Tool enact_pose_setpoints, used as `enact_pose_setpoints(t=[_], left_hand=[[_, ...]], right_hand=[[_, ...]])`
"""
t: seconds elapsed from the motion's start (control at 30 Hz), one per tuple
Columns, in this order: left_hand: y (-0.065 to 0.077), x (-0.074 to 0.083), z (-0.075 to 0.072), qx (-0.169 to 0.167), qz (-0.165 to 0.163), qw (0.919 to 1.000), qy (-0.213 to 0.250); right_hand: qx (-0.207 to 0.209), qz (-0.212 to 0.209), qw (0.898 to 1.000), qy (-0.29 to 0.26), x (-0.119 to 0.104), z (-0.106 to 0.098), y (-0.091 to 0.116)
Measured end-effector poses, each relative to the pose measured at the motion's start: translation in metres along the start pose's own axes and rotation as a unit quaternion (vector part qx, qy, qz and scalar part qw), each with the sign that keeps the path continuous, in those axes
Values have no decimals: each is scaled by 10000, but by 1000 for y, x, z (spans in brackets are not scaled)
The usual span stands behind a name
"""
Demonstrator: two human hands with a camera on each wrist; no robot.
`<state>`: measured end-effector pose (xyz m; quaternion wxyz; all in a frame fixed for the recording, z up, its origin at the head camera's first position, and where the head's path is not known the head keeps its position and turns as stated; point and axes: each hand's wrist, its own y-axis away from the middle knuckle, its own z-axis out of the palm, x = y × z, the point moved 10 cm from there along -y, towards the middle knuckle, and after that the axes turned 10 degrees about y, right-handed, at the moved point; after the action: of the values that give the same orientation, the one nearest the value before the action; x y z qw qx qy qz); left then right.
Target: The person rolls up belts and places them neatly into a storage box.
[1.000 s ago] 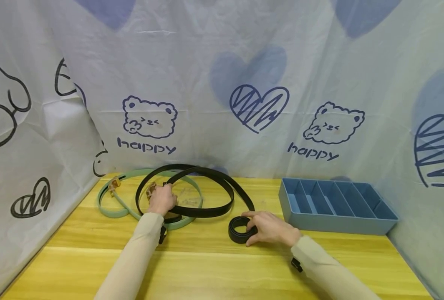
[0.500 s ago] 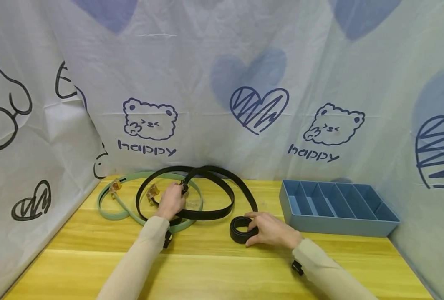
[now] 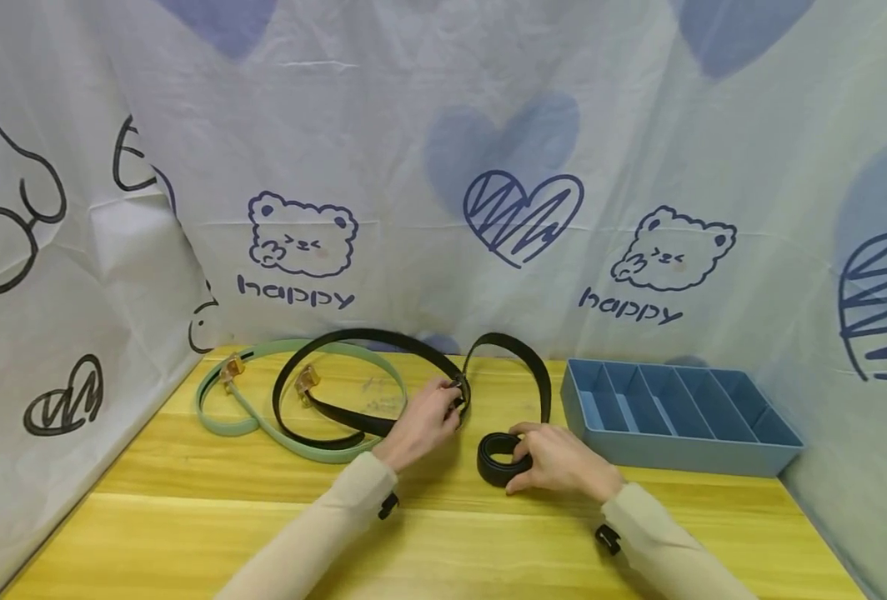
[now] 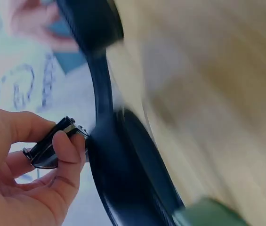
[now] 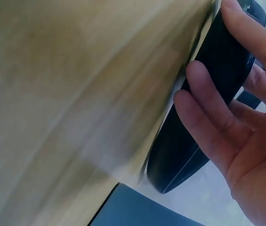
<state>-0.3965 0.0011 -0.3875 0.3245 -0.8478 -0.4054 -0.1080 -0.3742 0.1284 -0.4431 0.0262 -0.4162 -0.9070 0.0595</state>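
In the head view my left hand (image 3: 423, 423) pinches the dark metal buckle (image 4: 52, 143) of a black belt, between thumb and fingers. That belt's strap (image 3: 537, 367) arches up and over to a rolled coil (image 3: 493, 472) standing on the table. My right hand (image 3: 563, 458) grips the coil's right side, fingers and thumb around it, as the right wrist view also shows. Beside my left hand lies a second black belt (image 3: 368, 335) in a wide loop, with a gold buckle (image 3: 307, 382). Partly beneath it is a pale green belt (image 3: 226, 430) with another gold buckle (image 3: 230, 370).
A blue divided box (image 3: 684, 454) stands on the table to the right of my right hand, with several narrow compartments. A printed cloth (image 3: 413, 250) hangs behind the yellow wooden table (image 3: 443, 542) and along its left and right sides.
My left hand has moved right with the buckle, away from the looped belts toward the coil. The strap between now arches more tightly. My right hand and the coil have shifted slightly right.
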Motion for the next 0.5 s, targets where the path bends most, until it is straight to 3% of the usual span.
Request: enact_pose_setpoints(t=[0.1, 0.2, 0.33, 0.5], left_hand=[[2, 17, 16, -284, 222, 9993, -116], [6, 21, 31, -561, 231, 9981, -82], [12, 10, 45, -898, -82, 9957, -194], [13, -12, 46, -1072, -610, 9911, -510]], right_hand=[[46, 15, 10000, 25, 1, -2, 1], [61, 12, 10000, 14, 1, -2, 2], [42, 12, 10000, 22, 2, 0, 2], [-23, -38, 10000, 30, 1, 2, 1]])
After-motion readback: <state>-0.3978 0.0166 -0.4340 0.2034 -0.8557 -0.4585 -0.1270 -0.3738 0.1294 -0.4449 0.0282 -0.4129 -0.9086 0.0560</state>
